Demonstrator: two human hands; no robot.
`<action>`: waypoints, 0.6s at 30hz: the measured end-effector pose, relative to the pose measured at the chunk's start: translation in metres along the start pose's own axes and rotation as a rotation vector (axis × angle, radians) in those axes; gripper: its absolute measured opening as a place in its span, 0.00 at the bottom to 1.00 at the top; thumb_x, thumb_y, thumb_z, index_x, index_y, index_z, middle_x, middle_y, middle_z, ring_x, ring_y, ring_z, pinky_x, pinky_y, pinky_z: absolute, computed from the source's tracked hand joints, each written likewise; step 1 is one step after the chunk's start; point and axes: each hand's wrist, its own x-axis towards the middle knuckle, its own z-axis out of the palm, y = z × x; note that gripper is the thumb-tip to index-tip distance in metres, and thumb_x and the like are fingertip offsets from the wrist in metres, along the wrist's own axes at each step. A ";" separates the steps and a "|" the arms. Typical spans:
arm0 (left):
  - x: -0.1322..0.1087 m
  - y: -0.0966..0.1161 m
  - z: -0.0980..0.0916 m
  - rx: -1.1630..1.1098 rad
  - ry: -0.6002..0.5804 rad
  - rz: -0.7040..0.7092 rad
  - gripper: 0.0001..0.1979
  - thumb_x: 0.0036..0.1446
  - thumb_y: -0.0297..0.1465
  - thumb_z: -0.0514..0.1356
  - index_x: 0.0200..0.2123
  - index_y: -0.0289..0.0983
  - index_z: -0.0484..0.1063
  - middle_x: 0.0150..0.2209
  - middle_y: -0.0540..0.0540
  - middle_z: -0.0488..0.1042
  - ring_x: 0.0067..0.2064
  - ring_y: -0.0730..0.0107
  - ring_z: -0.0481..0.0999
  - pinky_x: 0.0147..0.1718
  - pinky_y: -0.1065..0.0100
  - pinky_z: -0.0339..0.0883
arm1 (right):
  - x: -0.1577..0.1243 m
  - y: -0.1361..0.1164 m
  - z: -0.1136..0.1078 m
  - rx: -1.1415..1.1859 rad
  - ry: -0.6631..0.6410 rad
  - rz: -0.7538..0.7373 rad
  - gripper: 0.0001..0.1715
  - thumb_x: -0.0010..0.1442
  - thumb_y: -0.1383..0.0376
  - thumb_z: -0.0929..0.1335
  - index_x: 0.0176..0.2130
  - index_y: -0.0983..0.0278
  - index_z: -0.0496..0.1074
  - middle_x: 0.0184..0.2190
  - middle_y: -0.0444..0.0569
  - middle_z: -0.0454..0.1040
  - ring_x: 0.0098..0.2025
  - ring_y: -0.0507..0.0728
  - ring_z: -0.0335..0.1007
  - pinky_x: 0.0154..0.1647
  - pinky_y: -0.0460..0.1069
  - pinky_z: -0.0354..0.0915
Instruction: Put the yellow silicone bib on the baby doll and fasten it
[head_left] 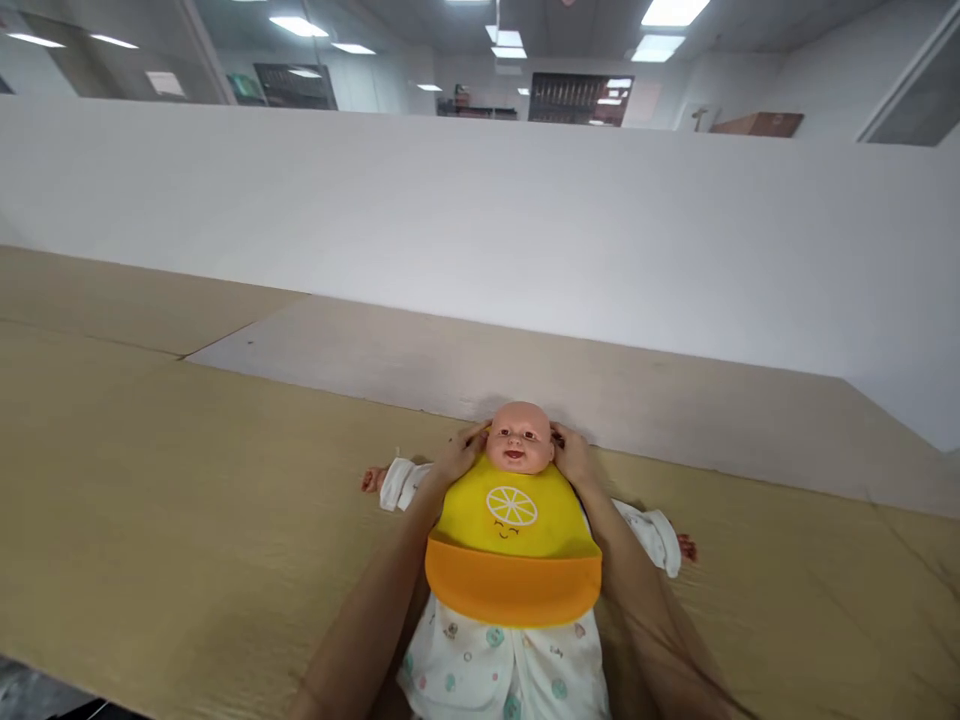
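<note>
A baby doll (520,436) lies on its back, its head away from me and its arms spread to both sides. Over its chest lies a yellow bib (480,500) with a lemon-slice print and an orange catch pocket (514,585). At the left side of the doll's neck, my left hand (461,455) is closed on the bib's upper edge. On the opposite side, my right hand (574,455) is closed on the bib too, curled in beside the head. The fingertips of both hands and the neck ends of the bib are partly hidden behind the head.
The doll wears a white printed outfit (465,650). Beneath it is a tan-covered table (187,520), with a greyish strip (450,350) farther back. A white partition (480,220) rises behind, and a room with ceiling lights shows beyond it.
</note>
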 end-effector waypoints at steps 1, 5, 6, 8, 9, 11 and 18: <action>0.000 0.000 0.000 -0.001 -0.002 -0.011 0.24 0.56 0.42 0.51 0.51 0.36 0.70 0.51 0.45 0.71 0.53 0.59 0.70 0.54 0.59 0.60 | 0.001 0.001 -0.001 -0.018 0.022 0.038 0.22 0.54 0.68 0.59 0.46 0.63 0.72 0.41 0.50 0.75 0.40 0.55 0.71 0.41 0.48 0.64; -0.001 0.003 0.001 0.010 -0.018 -0.018 0.28 0.56 0.48 0.49 0.51 0.35 0.69 0.53 0.45 0.70 0.54 0.60 0.68 0.55 0.60 0.60 | 0.003 0.006 -0.007 -0.076 0.097 0.199 0.22 0.54 0.69 0.58 0.43 0.65 0.73 0.42 0.51 0.75 0.43 0.56 0.71 0.44 0.49 0.63; -0.001 0.004 0.001 0.010 -0.024 -0.011 0.29 0.56 0.48 0.48 0.51 0.35 0.69 0.53 0.44 0.70 0.54 0.60 0.68 0.54 0.60 0.60 | 0.003 0.006 -0.008 -0.077 0.102 0.220 0.21 0.54 0.69 0.58 0.42 0.65 0.74 0.42 0.51 0.75 0.44 0.56 0.70 0.45 0.48 0.62; -0.002 0.005 0.001 0.012 -0.026 -0.010 0.30 0.56 0.50 0.48 0.51 0.35 0.69 0.53 0.44 0.70 0.54 0.60 0.68 0.54 0.61 0.60 | 0.003 0.005 -0.014 -0.085 0.087 0.238 0.21 0.53 0.69 0.58 0.42 0.66 0.74 0.42 0.51 0.75 0.44 0.56 0.69 0.45 0.48 0.61; -0.002 0.006 0.001 0.018 -0.023 -0.020 0.31 0.55 0.51 0.49 0.52 0.34 0.69 0.53 0.44 0.69 0.54 0.60 0.68 0.55 0.62 0.60 | 0.002 0.004 -0.017 -0.090 0.069 0.236 0.20 0.54 0.69 0.58 0.41 0.67 0.74 0.42 0.52 0.75 0.43 0.55 0.69 0.44 0.47 0.60; -0.003 0.007 0.000 0.034 -0.026 -0.040 0.33 0.54 0.52 0.50 0.53 0.34 0.68 0.54 0.44 0.69 0.55 0.60 0.67 0.55 0.62 0.59 | -0.002 0.002 -0.026 -0.097 0.041 0.223 0.20 0.54 0.69 0.58 0.41 0.69 0.74 0.40 0.53 0.75 0.41 0.54 0.68 0.42 0.46 0.59; -0.002 0.003 -0.001 0.013 -0.063 -0.025 0.31 0.54 0.49 0.52 0.54 0.35 0.67 0.54 0.45 0.68 0.56 0.59 0.66 0.56 0.61 0.59 | -0.051 -0.001 -0.075 -0.047 0.011 0.169 0.18 0.57 0.62 0.60 0.43 0.67 0.71 0.33 0.50 0.75 0.32 0.52 0.68 0.36 0.47 0.61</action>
